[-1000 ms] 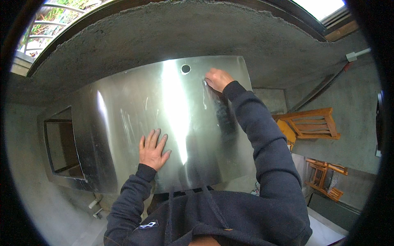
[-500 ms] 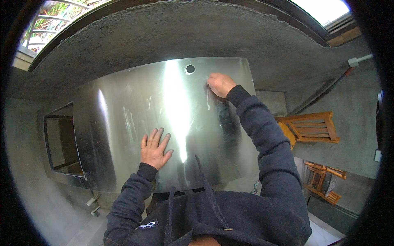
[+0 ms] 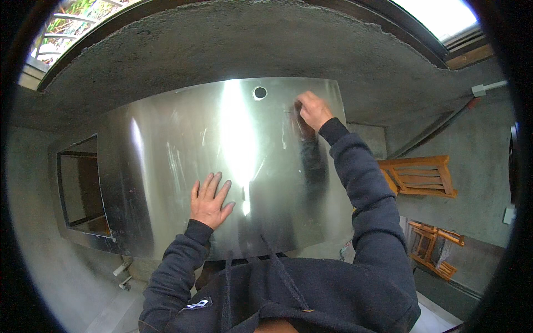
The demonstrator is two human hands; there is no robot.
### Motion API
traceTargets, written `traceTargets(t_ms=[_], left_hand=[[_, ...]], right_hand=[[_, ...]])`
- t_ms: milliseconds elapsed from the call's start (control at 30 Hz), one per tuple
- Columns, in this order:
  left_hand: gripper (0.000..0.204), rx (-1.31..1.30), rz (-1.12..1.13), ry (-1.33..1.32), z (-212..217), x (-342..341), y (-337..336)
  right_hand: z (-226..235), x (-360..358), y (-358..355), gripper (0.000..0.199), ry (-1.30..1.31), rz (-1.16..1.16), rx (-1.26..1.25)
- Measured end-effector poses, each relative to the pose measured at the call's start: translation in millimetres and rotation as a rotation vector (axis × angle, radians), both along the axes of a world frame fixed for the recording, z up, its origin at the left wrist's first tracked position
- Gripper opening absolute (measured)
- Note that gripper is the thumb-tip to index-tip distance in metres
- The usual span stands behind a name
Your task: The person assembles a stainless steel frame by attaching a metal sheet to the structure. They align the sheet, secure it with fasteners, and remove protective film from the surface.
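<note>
Head view: I am watching remotely. A rough grey wall (image 3: pixel 194 55) is running behind the far edge. Broad metal sheet (image 3: pixel 216 161) is lying before the wearer, spanning most of the middle; whatever is supporting it is mostly hiding underneath. Its long side is facing the torso, probably so that both arms are reaching across it comfortably.

At the sheet's left end, a rectangular opening (image 3: pixel 80 183) is showing, well apart from both hands. Off to the right, a wooden chair (image 3: pixel 423 176) is standing clear of the sheet, with a second wooden chair (image 3: pixel 436 247) sitting nearer.

Left hand (image 3: pixel 208 206) is resting palm-down on the sheet's near half, fingers spreading wide, gripping nothing. I am judging this as bracing: likely steadying the metal and taking some leaning weight.

Right hand (image 3: pixel 315 111) is reaching to the far right part, arm extending because that area is lying farther out. Its fingers are curling inward, metal lying directly beneath them; I am not managing to tell whether they are closing on something small.

Round hole (image 3: pixel 260 93) is sitting left of those fingers, near the far edge. Smaller yet, a pale streak (image 3: pixel 284 136) is showing nearer the torso.
</note>
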State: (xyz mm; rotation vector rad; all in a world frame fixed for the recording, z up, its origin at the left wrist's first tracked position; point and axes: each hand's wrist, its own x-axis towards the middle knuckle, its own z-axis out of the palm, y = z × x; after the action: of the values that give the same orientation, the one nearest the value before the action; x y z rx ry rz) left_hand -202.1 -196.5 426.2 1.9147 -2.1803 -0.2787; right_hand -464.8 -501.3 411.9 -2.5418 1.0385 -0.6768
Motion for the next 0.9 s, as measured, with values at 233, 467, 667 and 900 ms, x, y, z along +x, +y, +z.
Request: traceTargets(t_ms=[233, 467, 667, 900], left_hand=[[0.054, 0.013, 0.001, -0.024, 1, 0, 1], [0.052, 0.001, 0.011, -0.042, 5, -2, -2], [0.055, 0.032, 0.014, 0.001, -4, 4, 3], [0.059, 0.117, 0.004, 0.045, -10, 12, 6]], right_hand=[[-1, 14, 8, 0.015, 0.049, 0.132, 0.072], [-3, 22, -5, 0.009, 0.091, 0.046, -0.059], [4, 51, 2, 0.008, -0.185, -0.047, -0.054], [0, 154, 95, 0.011, -0.221, 0.357, -0.037]])
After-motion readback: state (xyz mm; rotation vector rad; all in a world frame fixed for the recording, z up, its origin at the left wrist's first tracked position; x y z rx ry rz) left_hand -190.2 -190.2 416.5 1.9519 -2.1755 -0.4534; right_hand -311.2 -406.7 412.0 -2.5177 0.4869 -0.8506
